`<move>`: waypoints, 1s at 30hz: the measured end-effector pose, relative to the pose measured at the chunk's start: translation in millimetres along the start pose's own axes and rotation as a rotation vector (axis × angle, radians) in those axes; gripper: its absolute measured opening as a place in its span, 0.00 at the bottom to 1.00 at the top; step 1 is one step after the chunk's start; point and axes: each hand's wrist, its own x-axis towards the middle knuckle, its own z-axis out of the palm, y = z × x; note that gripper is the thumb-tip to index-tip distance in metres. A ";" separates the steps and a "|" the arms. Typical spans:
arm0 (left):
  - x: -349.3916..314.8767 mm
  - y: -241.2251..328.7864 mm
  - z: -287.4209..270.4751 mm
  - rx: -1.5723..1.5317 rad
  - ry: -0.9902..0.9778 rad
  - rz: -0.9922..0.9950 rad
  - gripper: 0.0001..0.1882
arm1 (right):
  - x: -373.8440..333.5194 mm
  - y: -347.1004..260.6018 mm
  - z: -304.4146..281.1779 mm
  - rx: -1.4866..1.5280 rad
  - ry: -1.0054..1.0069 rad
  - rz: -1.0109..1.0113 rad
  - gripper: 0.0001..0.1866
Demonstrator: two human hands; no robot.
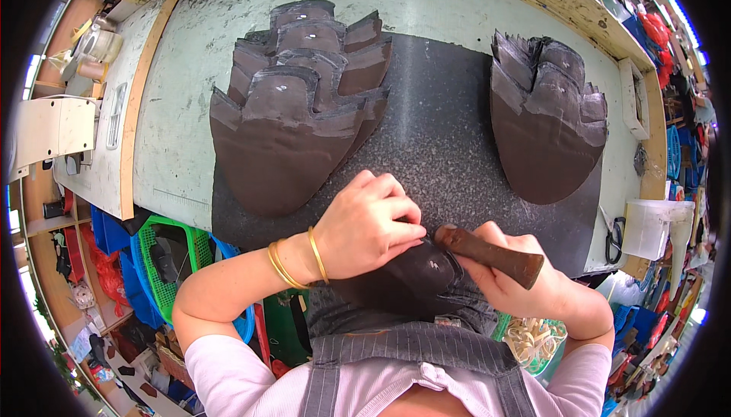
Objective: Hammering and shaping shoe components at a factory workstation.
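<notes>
My left hand [373, 223], with two gold bangles at its wrist, is closed, its fingertips pinching the edge of a dark brown leather piece [407, 280]. This piece lies over my lap at the bench's near edge. In my right hand [506, 265] is a rust-brown hammer [491, 256], one end flared and the other close to my left fingertips. Its handle is hidden by the hand. Beyond my left hand lies a fanned stack of brown leather shoe pieces [274, 151]. A smaller stack of similar pieces [548, 135] sits at the far right.
Under both stacks is a dark speckled slab [442, 113] on the pale bench [183, 113]. Black-handled scissors [614, 240] are at the right edge. A green basket [164, 265] stands at left, and a basket of pale strips [533, 341] at lower right.
</notes>
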 end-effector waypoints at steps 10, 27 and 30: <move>-7.6 14.2 3.7 0.206 0.067 0.090 0.08 | 11.3 -6.9 -11.9 -0.153 -0.028 -0.130 0.21; -20.0 25.2 11.9 0.078 0.186 -0.216 0.08 | 6.8 -2.4 8.8 -0.051 -0.003 -0.043 0.13; -17.8 24.0 14.4 0.030 0.201 -0.250 0.07 | 5.6 -0.8 10.0 -0.040 0.011 -0.026 0.13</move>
